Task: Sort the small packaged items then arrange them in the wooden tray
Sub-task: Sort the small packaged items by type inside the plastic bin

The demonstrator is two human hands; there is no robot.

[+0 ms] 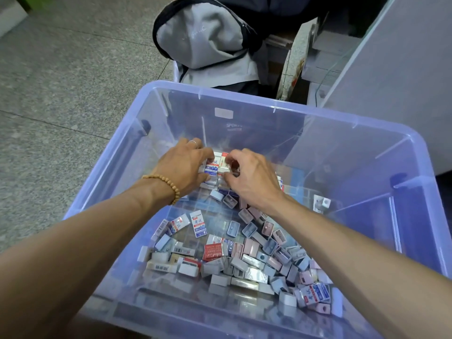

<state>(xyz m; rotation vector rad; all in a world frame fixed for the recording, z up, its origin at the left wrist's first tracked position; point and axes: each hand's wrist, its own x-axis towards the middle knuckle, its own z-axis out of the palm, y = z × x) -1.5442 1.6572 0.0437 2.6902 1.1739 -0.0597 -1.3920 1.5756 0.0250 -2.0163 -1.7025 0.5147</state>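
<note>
Translucent blue plastic bin (244, 99): held loose small packaged items (232, 253), heaped near and right. Left hand (182, 165), beaded bracelet (168, 185) at wrist, and right hand (249, 177) both curled around a stack of white-and-blue packets (216, 165) toward the far side. Grey fabric bag (205, 42) lay beyond the bin.

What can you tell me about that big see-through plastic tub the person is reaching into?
The tub is a large rectangular bin of clear, blue-tinted plastic with rounded corners and a thick rim. It has no lid on and stands on a speckled floor. A pale label sticks to its far wall. Small packaged items lie loose over its bottom, mostly toward the near side. Both forearms cross its near rim, and the left hand and right hand work inside it.
</note>
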